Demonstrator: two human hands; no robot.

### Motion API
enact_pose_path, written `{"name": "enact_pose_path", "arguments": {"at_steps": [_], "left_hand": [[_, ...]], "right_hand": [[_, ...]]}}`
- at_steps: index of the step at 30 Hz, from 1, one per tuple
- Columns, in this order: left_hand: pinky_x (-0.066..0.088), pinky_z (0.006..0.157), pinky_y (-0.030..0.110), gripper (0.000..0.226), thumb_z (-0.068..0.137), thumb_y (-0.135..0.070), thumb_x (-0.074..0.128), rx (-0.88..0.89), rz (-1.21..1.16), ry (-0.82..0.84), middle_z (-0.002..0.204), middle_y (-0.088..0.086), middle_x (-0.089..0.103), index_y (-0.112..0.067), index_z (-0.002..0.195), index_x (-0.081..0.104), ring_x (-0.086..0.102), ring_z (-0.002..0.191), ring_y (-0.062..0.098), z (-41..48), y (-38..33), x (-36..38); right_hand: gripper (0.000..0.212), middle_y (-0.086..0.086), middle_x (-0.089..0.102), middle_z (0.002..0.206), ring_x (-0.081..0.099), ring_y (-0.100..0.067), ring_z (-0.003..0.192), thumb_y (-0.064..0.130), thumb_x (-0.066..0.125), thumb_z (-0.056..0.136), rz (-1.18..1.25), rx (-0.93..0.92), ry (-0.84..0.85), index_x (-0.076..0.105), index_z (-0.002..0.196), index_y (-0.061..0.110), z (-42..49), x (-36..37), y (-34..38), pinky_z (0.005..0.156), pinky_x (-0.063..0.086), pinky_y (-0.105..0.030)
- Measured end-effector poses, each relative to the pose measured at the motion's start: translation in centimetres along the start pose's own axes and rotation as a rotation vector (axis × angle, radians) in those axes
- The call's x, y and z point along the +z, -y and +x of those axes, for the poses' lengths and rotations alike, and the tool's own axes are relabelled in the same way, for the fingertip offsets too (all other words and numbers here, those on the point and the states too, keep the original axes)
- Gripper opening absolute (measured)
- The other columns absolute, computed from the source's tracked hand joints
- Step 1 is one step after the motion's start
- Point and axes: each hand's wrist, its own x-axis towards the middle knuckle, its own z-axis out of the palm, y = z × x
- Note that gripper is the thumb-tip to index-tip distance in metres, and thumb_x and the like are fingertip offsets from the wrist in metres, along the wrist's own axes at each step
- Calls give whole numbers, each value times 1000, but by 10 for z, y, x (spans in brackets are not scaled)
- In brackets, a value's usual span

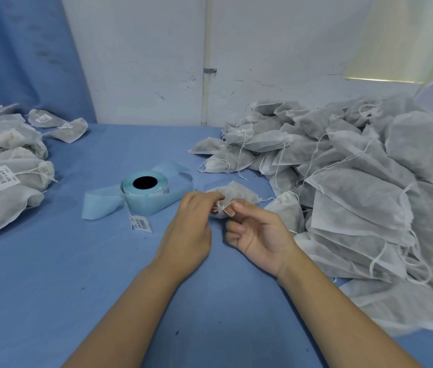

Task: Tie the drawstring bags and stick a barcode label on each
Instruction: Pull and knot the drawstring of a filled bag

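Observation:
A small white drawstring bag (239, 193) lies on the blue table (63, 274) just beyond my hands. My left hand (190, 229) and my right hand (256, 232) each pinch an end of its thin white drawstring (220, 207) at the bag's gathered neck. A blue roll of barcode labels (145, 193) stands to the left of the bag, its backing strip unrolled. One peeled barcode label (141, 223) hangs off the roll's front.
A big heap of untied white bags (369, 181) with loose strings fills the right side. Tied bags bearing barcode labels (2, 166) are piled at the left. A white wall with a pipe (206, 62) stands behind; a blue curtain hangs at far left.

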Motion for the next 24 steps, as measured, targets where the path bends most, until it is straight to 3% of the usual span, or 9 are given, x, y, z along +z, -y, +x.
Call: {"name": "enact_pose_path", "arguments": {"at_steps": [2,4,7,9,13,16,20,22,24], "left_hand": [[40,85,29,59,69,19,46,70,61,-6,106,6,56,-8,120,57,47,101,21,1,0,1],[41,83,29,55,70,19,49,76,73,-72,107,9,51,-6,119,59,48,96,22,1,0,4],[34,90,10,39,75,13,60,-40,-15,-206,118,11,46,-2,111,63,43,99,8,3,1,2],[27,93,4,24,78,6,65,-88,-22,-304,116,11,51,-4,99,66,42,103,9,3,2,0],[42,89,19,20,91,-10,52,-216,-328,-418,107,-11,61,-26,101,55,55,98,6,4,-3,-5],[44,75,13,33,96,-5,45,-267,-430,-529,88,-32,59,-37,94,48,54,81,-9,5,-9,-6],[44,77,12,39,97,0,40,-287,-430,-585,91,-37,56,-38,99,47,55,85,-10,6,-11,-6],[41,80,12,43,96,3,38,-273,-397,-604,96,-30,58,-38,101,48,55,90,-2,6,-11,-7],[43,85,23,43,94,5,37,-274,-393,-617,101,-11,61,-35,100,51,57,95,15,6,-10,-7]], "right_hand": [[6,3,56,68,38,-6,43,11,61,75,-15,-1,14,58,74,17,-2,1,0,46,35,-16],[11,4,55,68,38,-5,43,10,62,75,-15,-15,33,61,69,19,-3,2,0,46,35,-15],[14,6,55,68,39,-4,44,9,64,74,32,-39,66,63,67,21,-4,1,0,46,36,-15],[16,6,55,68,40,-4,44,9,62,74,58,-48,43,65,66,22,-3,1,0,46,36,-14],[8,2,60,74,48,-6,48,13,68,68,-32,-92,-103,66,75,15,-1,3,-2,46,40,-15],[4,1,59,68,51,-6,54,7,70,77,-151,-148,-229,71,75,11,2,9,-9,53,44,-15],[19,7,70,74,58,-5,66,9,69,83,-308,-238,-340,75,66,18,4,14,-16,65,48,-15],[22,4,72,78,63,-6,72,10,69,83,-355,-262,-314,76,66,22,4,16,-18,68,51,-16],[22,1,72,82,65,-9,76,10,70,82,-372,-268,-309,76,66,23,2,18,-18,73,53,-18]]}}
